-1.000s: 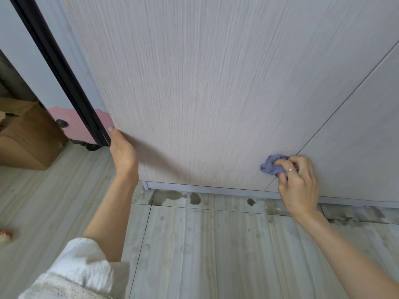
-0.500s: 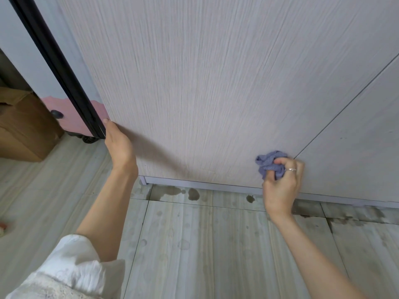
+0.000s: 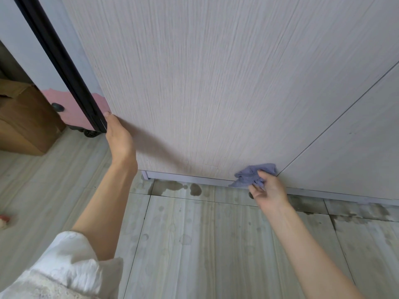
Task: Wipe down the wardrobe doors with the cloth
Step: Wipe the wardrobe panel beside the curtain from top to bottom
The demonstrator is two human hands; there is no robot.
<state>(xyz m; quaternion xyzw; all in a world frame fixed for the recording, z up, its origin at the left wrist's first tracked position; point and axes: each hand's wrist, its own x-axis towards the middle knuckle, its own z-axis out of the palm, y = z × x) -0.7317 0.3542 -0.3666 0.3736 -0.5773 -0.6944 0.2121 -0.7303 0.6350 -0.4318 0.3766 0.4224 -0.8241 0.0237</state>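
A pale wood-grain wardrobe door [image 3: 205, 83] fills the upper view, with a second door [image 3: 354, 152] to its right past a thin dark seam. My right hand [image 3: 268, 189] grips a crumpled blue-grey cloth [image 3: 251, 173] against the door's bottom edge, just left of the seam. My left hand [image 3: 117, 137] holds the door's lower left edge beside a black frame strip [image 3: 62, 61]; its fingers are hidden behind the edge.
A light skirting strip [image 3: 190, 176] runs under the doors. The grey floor tiles [image 3: 194, 244] carry dark wet spots near the skirting. A cardboard box [image 3: 23, 124] and a pink wheeled object [image 3: 75, 108] stand at the left.
My right hand has carried the cloth down and left along the door to its bottom edge. The left hand has kept its hold on the door edge.
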